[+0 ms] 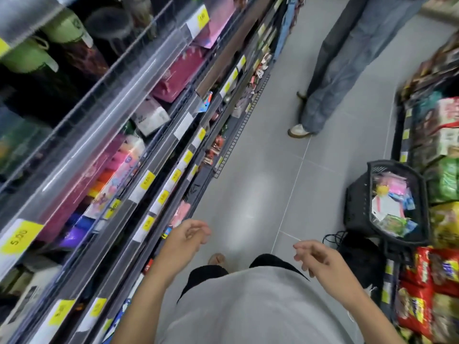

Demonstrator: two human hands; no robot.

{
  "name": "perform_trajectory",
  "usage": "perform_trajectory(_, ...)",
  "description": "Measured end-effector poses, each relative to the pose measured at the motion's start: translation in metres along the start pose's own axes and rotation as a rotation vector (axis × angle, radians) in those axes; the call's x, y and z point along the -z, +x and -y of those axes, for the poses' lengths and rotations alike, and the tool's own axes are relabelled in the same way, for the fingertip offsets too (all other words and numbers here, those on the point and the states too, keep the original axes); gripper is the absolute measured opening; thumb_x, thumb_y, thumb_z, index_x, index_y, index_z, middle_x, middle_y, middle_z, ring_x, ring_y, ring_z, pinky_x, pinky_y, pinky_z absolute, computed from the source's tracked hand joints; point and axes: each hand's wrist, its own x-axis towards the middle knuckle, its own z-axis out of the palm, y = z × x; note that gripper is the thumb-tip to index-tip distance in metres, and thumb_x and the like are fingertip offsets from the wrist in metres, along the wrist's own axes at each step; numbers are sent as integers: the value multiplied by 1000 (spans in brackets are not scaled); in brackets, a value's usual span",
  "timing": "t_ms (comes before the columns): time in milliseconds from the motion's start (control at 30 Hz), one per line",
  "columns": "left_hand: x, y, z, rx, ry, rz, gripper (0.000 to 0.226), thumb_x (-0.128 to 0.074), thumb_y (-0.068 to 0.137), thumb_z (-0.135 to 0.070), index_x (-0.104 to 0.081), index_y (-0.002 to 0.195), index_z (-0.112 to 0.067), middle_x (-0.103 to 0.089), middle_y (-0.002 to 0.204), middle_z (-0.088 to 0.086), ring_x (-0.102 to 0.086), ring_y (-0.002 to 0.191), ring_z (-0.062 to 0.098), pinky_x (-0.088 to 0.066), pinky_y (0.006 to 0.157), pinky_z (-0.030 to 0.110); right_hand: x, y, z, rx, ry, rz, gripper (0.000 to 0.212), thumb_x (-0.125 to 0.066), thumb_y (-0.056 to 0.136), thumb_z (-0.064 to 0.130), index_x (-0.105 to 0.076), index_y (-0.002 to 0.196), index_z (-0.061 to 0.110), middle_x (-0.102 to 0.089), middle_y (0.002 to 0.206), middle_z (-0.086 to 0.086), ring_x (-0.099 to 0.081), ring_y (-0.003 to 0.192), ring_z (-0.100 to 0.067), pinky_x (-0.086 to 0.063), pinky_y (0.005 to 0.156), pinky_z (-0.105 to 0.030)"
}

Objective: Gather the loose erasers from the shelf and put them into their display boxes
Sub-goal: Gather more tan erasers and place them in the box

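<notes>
Both bare hands hang empty, fingers loosely curled: left hand (185,235) at lower centre beside the tiered grey shelving (139,194); right hand (314,255) lower right. Erasers indistinguishable through blur.

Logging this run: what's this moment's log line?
left hand: empty | right hand: empty | erasers: not visible | black basket: on floor

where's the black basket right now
In the head view the black basket sits on the floor at right, against the snack shelf, ahead of the right hand.
</notes>
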Motion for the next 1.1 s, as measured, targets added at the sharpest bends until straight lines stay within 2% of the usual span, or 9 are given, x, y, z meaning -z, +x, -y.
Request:
perform_trajectory(167, -6, 51, -44, 8, -27, -15, 11, -67, 98, -19, -75, 103, -26, -77, 101, -11, -71, 87, 6, -52, 81, 30, 26, 67, 27, 7, 4, 11, 13, -63, 96, 22, -74, 95, 29, -72, 84, -5, -63, 66, -12, -49, 61, -21)
perform_trajectory(367, -25, 76, -70, 57, -61, -163, 17, -67, 98, -25, -76, 97, -39, -77, 97, -6, -68, 88, 4, -50, 79, 28, 52, 176, 84, 114, -87, 168, 17, -62, 97, 22, -74, 92, 33, -72, 88, 2, -64, 73, -10, -49, 71, -29)
perform_trajectory(533, -38, 69, -112, 50, -251, -381, 21, -64, 101, -23, -74, 97, -41, -78, 106, -7, -72, 94, 12, -52, 82, 27, 57, 247, 179, 319, -202, 417, 25, -60, 98, 9, -73, 89, 28, -70, 80, 3, -57, 62, -3, -43, 59, -11)
perform_trajectory(667, -25, 50, -167, -99, -301, -583, 21, -65, 95, -22, -72, 100, -42, -78, 108, -9, -74, 97, 9, -55, 91, 37, 40, 268, 261, 605, -303, 564, 13, -62, 97, 8, -70, 97, 18, -65, 69, 22, -53, 60, 5, -39, 59, -7)
perform_trajectory(733, -10, 34, -200, -207, -255, -690, 23, -65, 97, -24, -70, 101, -47, -78, 108, -11, -73, 97, 5, -53, 87, 35, 30, 271, 299, 674, -274, 633, 12, -62, 96, 7, -70, 100, 16, -67, 74, 15, -56, 65, 0, -43, 64, -11)
perform_trajectory(800, 9, 16, -235, -324, -215, -795, 14, -66, 93, -38, -70, 103, -47, -78, 107, -11, -72, 99, 7, -53, 87, 34, 16, 270, 336, 745, -233, 685, 13, -63, 95, 7, -70, 102, 17, -67, 80, 0, -59, 71, -14, -49, 70, -27)
perform_trajectory(867, 30, -2, -269, -443, -161, -910, 20, -64, 87, -50, -70, 105, -45, -77, 106, -10, -72, 96, 11, -58, 83, 29, 3, 264, 373, 840, -219, 702, 15, -64, 95, 12, -71, 102, 24, -68, 87, -7, -61, 76, -26, -51, 73, -36)
perform_trajectory(1000, 73, -26, -326, -636, 99, -1171, 15, -61, 97, -46, -66, 111, -42, -74, 106, -20, -69, 98, 1, -48, 79, 8, -17, 247, 449, 1070, -137, 702, 13, -65, 95, 20, -71, 104, 28, -70, 92, -5, -61, 76, -16, -50, 69, -19)
perform_trajectory(1100, 106, -28, -355, -677, 446, -1344, 27, -56, 100, -42, -62, 124, -32, -67, 112, -21, -62, 110, 6, -47, 93, 20, -29, 235, 502, 1232, -155, 651, 13, -63, 97, 31, -69, 107, 36, -67, 93, 8, -62, 81, -13, -49, 71, -19)
